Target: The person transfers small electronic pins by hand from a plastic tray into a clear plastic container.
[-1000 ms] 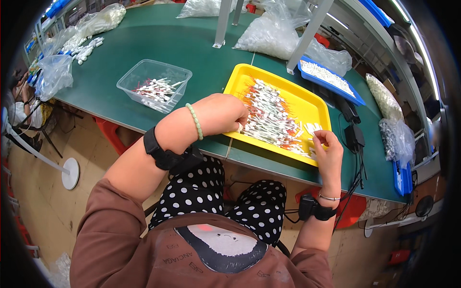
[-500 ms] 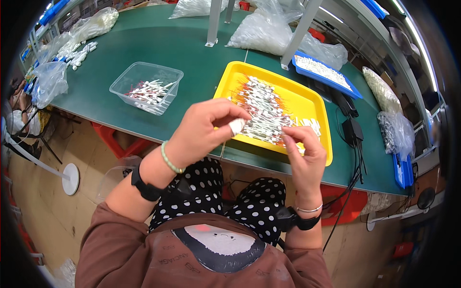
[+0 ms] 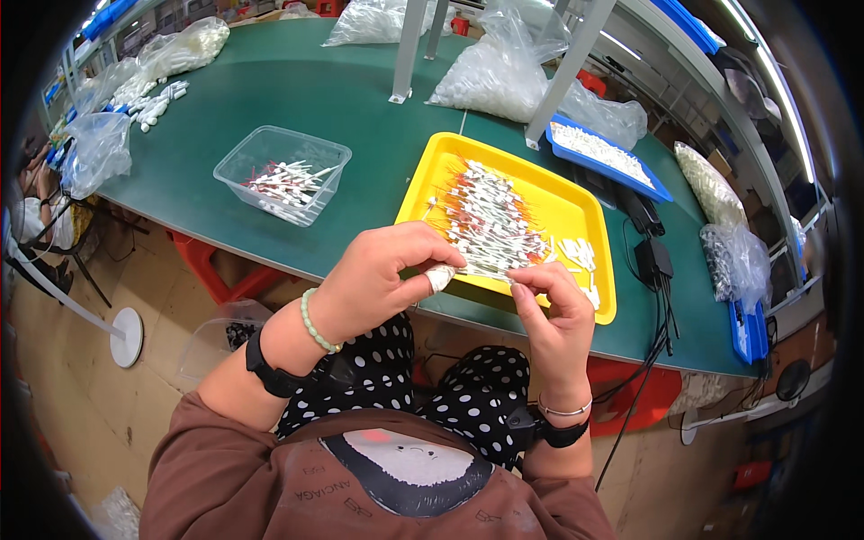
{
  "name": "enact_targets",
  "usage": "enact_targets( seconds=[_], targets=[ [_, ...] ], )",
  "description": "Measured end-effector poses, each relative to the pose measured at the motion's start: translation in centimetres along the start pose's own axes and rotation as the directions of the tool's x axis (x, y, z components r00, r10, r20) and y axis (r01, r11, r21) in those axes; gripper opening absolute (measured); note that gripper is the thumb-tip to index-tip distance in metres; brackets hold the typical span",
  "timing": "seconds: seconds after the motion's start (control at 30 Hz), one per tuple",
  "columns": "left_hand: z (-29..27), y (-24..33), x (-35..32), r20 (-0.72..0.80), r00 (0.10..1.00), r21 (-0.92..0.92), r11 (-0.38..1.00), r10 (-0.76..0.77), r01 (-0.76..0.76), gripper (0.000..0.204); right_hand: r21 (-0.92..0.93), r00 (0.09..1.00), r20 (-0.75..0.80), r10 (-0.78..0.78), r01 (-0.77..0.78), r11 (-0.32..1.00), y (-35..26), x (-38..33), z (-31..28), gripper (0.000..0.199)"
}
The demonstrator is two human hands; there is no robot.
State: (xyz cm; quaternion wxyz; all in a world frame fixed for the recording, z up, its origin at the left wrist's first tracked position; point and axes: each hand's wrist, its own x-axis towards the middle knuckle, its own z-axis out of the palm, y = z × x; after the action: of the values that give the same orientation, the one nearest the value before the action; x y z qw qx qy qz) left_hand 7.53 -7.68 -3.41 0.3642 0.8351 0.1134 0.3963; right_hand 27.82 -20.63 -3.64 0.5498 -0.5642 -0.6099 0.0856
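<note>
My left hand (image 3: 396, 270) is pinched closed over the near edge of the yellow tray (image 3: 589, 292), with a white covering on its thumb. Facing it, my right hand (image 3: 553, 315) also pinches, thumb against forefinger. A thin white piece (image 3: 487, 274) appears to span the two sets of fingertips; its ends are hidden in the fingers. Behind them in the tray lies a dense pile of slim white parts with orange and red wires (image 3: 495, 216). Several short white pieces (image 3: 576, 252) are loose at the tray's right side.
A clear plastic box (image 3: 283, 171) holding white parts with red wires stands left on the green table (image 3: 360, 108). Behind the tray are a metal post (image 3: 571, 72), a bulging clear bag (image 3: 490, 76) and a blue tray of white pieces (image 3: 607, 153). Black cables (image 3: 664, 306) hang at right.
My hands have drawn closer together, and the right hand has moved left and down toward the tray's near edge. The view has shifted slightly, so the tray sits lower.
</note>
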Motion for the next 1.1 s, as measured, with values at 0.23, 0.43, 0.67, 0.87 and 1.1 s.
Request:
enact_targets(
  seconds=[0.23, 0.43, 0.67, 0.87, 1.1],
  targets=[
    [-0.1, 0.2, 0.2, 0.067, 0.996, 0.063, 0.996, 0.052, -0.056, 0.018, -0.131, 0.994, 0.056, -0.093, 0.099, 0.986, -0.6, 0.0, 0.1, 0.013],
    [0.8, 0.4, -0.2, -0.001, 0.996, -0.12, 0.989, -0.09, 0.089, 0.022, 0.266, 0.965, 0.085, 0.248, -0.262, 0.928, -0.9, -0.4, 1.1, 0.015],
    [0.8, 0.4, -0.5, -0.007, 0.996, -0.146, 0.986, -0.084, 0.082, 0.019, 0.35, 0.933, 0.048, 0.355, -0.349, 0.869, -1.2, -0.7, 2.2, 0.02],
    [1.0, 0.0, -0.7, -0.033, 0.999, -0.083, 0.997, -0.011, 0.009, 0.018, -0.296, 0.877, -0.013, -0.481, 0.456, 0.839, -0.5, -0.4, 2.6, 0.023],
    [1.7, 0.3, -1.7, -0.039, 0.964, -0.49, 0.846, -0.262, 0.21, 0.019, 0.263, 0.977, -0.16, 0.138, -0.092, 0.96, -0.2, -1.5, 3.2, 0.017]
  ],
)
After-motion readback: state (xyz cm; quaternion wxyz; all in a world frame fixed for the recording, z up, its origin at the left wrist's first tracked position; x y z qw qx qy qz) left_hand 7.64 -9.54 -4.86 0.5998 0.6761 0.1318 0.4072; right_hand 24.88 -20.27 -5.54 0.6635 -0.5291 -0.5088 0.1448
